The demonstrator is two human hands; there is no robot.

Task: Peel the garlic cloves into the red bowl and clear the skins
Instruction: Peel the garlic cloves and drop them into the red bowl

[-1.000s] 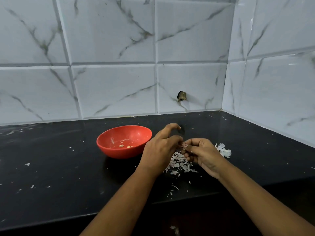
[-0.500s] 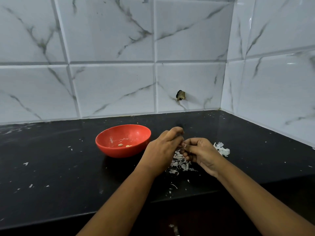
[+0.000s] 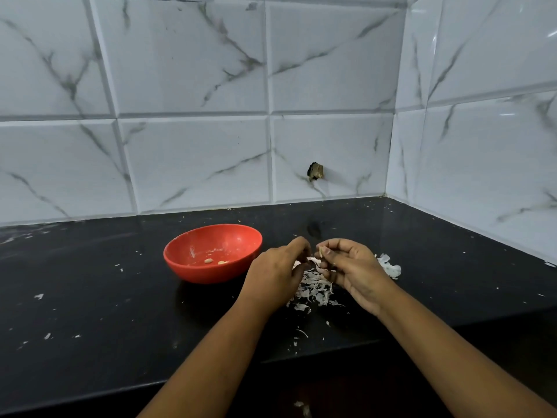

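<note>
Pinching a garlic clove (image 3: 322, 251) between thumb and fingertips, your right hand (image 3: 354, 268) is curled closed around it just above the pile of skins (image 3: 315, 289). Your left hand (image 3: 275, 274) sits close beside it, fingers bent inward toward the clove — whether they grip any skin you cannot tell from here. Both hands hover over the black counter (image 3: 90, 297), to the right of the red bowl (image 3: 212, 253). That bowl stands upright and holds two peeled cloves (image 3: 214, 261) near its bottom. A second, smaller clump of skins (image 3: 390, 267) lies just behind your right wrist — and loose flakes are scattered across the counter.
</note>
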